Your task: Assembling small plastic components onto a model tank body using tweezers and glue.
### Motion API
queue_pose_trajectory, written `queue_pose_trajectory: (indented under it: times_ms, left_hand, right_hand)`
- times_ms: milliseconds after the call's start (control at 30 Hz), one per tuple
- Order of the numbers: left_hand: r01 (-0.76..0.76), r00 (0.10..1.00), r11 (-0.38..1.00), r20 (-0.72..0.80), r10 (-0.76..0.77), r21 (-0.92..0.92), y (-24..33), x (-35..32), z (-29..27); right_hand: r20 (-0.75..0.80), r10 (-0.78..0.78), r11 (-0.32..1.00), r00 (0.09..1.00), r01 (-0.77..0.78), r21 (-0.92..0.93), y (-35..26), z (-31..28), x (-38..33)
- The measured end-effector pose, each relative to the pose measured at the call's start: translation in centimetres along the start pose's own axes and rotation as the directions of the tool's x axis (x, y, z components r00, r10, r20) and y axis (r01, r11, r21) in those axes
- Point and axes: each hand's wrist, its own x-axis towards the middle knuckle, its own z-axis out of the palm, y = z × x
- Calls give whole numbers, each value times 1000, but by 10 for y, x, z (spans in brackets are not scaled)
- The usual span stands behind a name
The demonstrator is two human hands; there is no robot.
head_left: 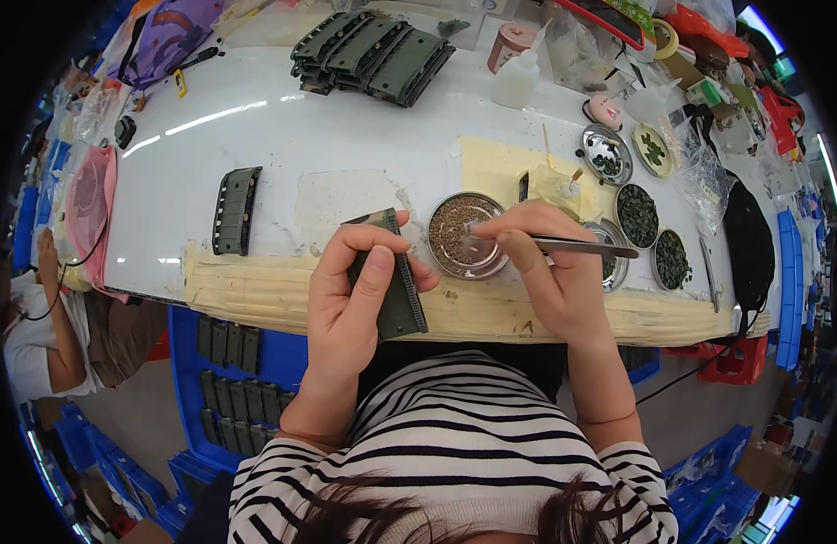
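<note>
My left hand (344, 286) is closed around a dark green rectangular plastic casing (403, 313), which stands tilted with a ridged long edge facing right. In my right hand (564, 281) is a pair of metal tweezers (589, 247), gripped between thumb and fingers. Their tips point left, over a round dish (431, 252) of tiny brownish parts. Whether the tips pinch a part is too small to tell. A similar green casing (236, 211) lies on the white table, left of my left hand.
Stacked green casings (373, 59) lie at the back. Small dark green pieces (637, 216) fill dishes at the right, near a second metal tool (710, 272). A squeeze bottle (516, 80) stands behind. Below the padded table edge (246, 283), a blue crate (187, 390) holds casings. Another person's arm (60, 331) shows far left.
</note>
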Motion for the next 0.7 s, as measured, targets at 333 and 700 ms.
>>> queue_pose_trajectory:
  times_ms: [333,700]
  left_hand:
    - [462,849,840,417,-326,-285,-6,8,25]
    - [426,884,849,342,-318,-312,-8,8,38]
  right_hand:
    - [144,149,819,978,-204,537,-10,-17,-7]
    - [13,-47,980,999,43,195,-17,-23,-18]
